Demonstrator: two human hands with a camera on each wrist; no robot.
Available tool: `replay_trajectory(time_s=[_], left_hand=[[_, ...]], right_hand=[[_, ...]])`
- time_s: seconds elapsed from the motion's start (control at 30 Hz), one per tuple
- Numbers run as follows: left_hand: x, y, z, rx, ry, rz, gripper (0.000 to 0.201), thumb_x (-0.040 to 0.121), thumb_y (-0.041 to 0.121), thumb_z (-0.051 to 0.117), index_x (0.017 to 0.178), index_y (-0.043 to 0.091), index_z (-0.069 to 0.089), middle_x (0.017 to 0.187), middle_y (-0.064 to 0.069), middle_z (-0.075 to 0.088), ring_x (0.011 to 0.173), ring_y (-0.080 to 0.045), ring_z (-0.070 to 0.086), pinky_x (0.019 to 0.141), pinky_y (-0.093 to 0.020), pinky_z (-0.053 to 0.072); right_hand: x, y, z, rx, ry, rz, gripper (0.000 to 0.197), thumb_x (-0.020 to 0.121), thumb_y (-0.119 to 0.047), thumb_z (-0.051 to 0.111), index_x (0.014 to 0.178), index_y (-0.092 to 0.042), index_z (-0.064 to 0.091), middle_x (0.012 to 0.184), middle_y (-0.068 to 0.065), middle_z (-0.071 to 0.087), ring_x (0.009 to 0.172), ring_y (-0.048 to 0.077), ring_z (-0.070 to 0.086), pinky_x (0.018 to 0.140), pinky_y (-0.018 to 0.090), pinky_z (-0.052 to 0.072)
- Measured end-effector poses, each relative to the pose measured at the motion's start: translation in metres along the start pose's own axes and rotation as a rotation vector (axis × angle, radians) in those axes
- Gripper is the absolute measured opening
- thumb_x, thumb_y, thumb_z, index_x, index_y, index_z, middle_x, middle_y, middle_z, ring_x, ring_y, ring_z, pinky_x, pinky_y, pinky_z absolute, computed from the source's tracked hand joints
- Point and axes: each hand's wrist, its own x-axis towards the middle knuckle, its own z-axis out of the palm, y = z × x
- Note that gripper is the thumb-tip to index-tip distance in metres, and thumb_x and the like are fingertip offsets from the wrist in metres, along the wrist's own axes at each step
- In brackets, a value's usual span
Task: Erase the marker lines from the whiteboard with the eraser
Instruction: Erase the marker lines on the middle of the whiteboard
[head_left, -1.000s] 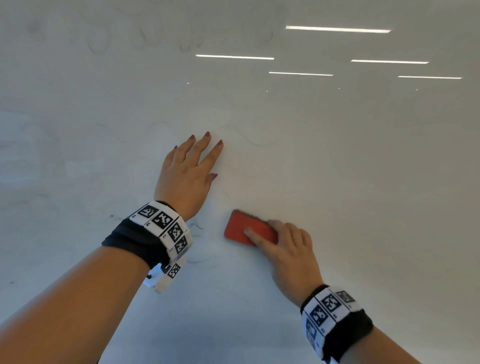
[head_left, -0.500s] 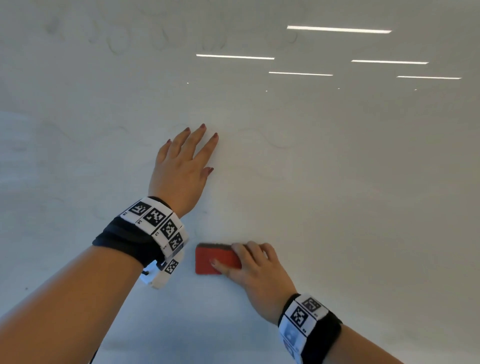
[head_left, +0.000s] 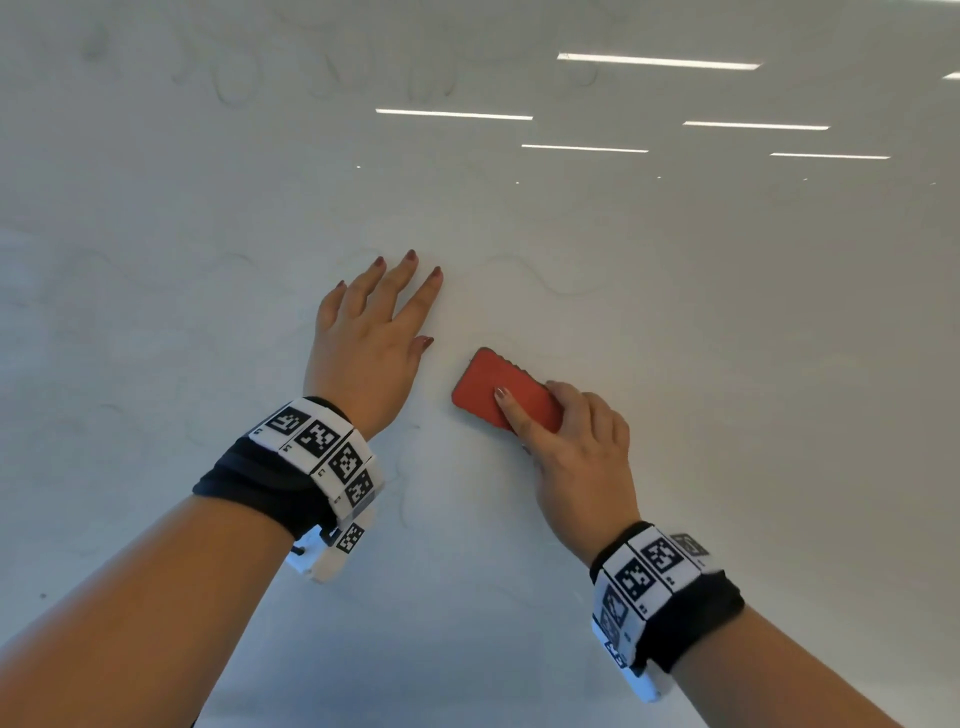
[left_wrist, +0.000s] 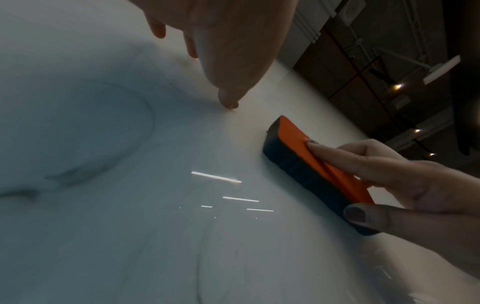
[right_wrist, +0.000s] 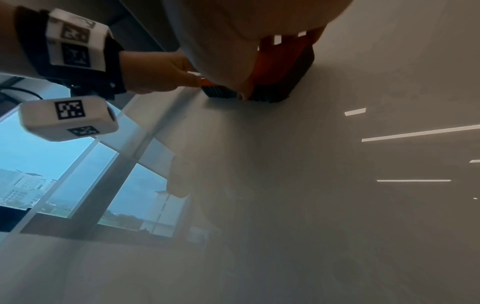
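A glossy whiteboard fills the head view, its pale grey-white face mirroring long strips of ceiling light at the upper right. Faint, smeared marker lines run over it: pale loops along the top left, a wavy trace just past the fingertips, thin dark curls lower down beside the left wrist. In the right wrist view a window with blue sky and distant buildings lies off the board's left edge; the left wrist view shows a dark ceiling with pipes and small lamps beyond the board's other edge.

At the left, the left hand lies flat on the board, fingers straight and slightly spread, holding nothing. Just beside it to the right, not touching it, is the eraser, red-orange on its back and dark on the felt side, lying tilted with the felt against the board. The right hand grips it, forefinger stretched along the red back, thumb on the near edge, the other fingers curled over the far edge.
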Motion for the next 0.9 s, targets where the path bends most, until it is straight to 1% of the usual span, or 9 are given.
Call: replay_trajectory(time_s=[0.2,0.27,0.37,0.4,0.47,0.53,0.6,0.73,0.9], left_hand=[[0.0,0.002,0.001,-0.008,0.017,-0.001,0.057,0.094,0.028,0.052,0.147,0.023,0.031,0.153,-0.005,0.028,0.139,-0.031,0.026,0.109,-0.05,0.024],[0.0,0.004,0.001,-0.015,0.019,-0.002,0.057,0.094,0.027,0.052,0.147,0.022,0.031,0.153,-0.005,0.028,0.139,-0.032,0.025,0.109,-0.05,0.023],[-0.001,0.005,0.0,-0.022,0.005,-0.015,0.056,0.095,0.027,0.049,0.147,0.022,0.029,0.154,-0.005,0.026,0.14,-0.031,0.022,0.11,-0.05,0.021],[-0.001,0.006,0.001,-0.021,0.0,-0.018,0.056,0.096,0.027,0.048,0.148,0.023,0.028,0.154,-0.005,0.025,0.141,-0.03,0.021,0.111,-0.049,0.02],[-0.002,0.006,0.002,-0.02,0.0,-0.026,0.056,0.096,0.027,0.047,0.148,0.023,0.027,0.154,-0.005,0.024,0.141,-0.03,0.02,0.112,-0.049,0.018],[-0.001,0.009,0.003,-0.033,0.018,-0.039,0.057,0.095,0.025,0.049,0.148,0.022,0.028,0.153,-0.005,0.026,0.14,-0.03,0.021,0.112,-0.049,0.018],[0.003,0.015,0.002,-0.058,0.039,-0.052,0.059,0.094,0.024,0.05,0.148,0.021,0.027,0.152,-0.005,0.028,0.14,-0.029,0.022,0.112,-0.049,0.018],[0.011,0.033,0.001,-0.073,0.051,-0.014,0.059,0.094,0.027,0.048,0.148,0.021,0.026,0.154,-0.004,0.025,0.141,-0.028,0.019,0.112,-0.048,0.018],[0.014,0.051,0.005,-0.068,0.02,0.011,0.06,0.094,0.033,0.049,0.148,0.021,0.025,0.156,-0.004,0.02,0.142,-0.028,0.018,0.113,-0.047,0.016]], right_hand=[[-0.012,-0.004,0.006,-0.025,-0.019,-0.055,0.085,0.068,0.0,0.066,0.141,-0.037,0.042,0.126,0.013,0.048,0.104,0.032,0.044,0.087,0.044,0.033],[-0.021,-0.008,0.008,-0.016,-0.057,-0.101,0.08,0.071,-0.002,0.06,0.14,-0.037,0.042,0.126,0.014,0.05,0.104,0.033,0.044,0.088,0.045,0.033],[-0.05,-0.013,0.017,-0.009,-0.184,-0.232,0.067,0.078,-0.013,0.042,0.138,-0.041,0.043,0.127,0.011,0.051,0.105,0.031,0.045,0.09,0.043,0.031],[-0.06,-0.013,0.02,-0.012,-0.22,-0.261,0.065,0.078,-0.015,0.04,0.137,-0.042,0.044,0.127,0.009,0.051,0.106,0.03,0.045,0.092,0.042,0.03],[-0.077,-0.009,0.023,-0.014,-0.238,-0.277,0.066,0.077,-0.014,0.052,0.136,-0.043,0.045,0.127,0.006,0.052,0.107,0.027,0.045,0.094,0.04,0.03],[-0.086,-0.003,0.024,-0.004,-0.213,-0.24,0.075,0.071,-0.012,0.067,0.135,-0.044,0.045,0.125,0.005,0.052,0.107,0.026,0.045,0.094,0.039,0.03],[-0.082,0.004,0.021,0.03,-0.152,-0.149,0.081,0.068,-0.009,0.073,0.136,-0.043,0.045,0.123,0.007,0.053,0.105,0.027,0.047,0.091,0.04,0.032],[-0.047,0.026,0.003,0.084,-0.012,0.078,0.072,0.077,-0.01,0.073,0.137,-0.039,0.048,0.122,0.012,0.053,0.103,0.032,0.05,0.087,0.043,0.038],[-0.013,0.06,-0.019,0.06,0.072,0.169,0.063,0.084,-0.016,0.068,0.14,-0.036,0.044,0.125,0.016,0.05,0.106,0.034,0.046,0.088,0.048,0.039]])
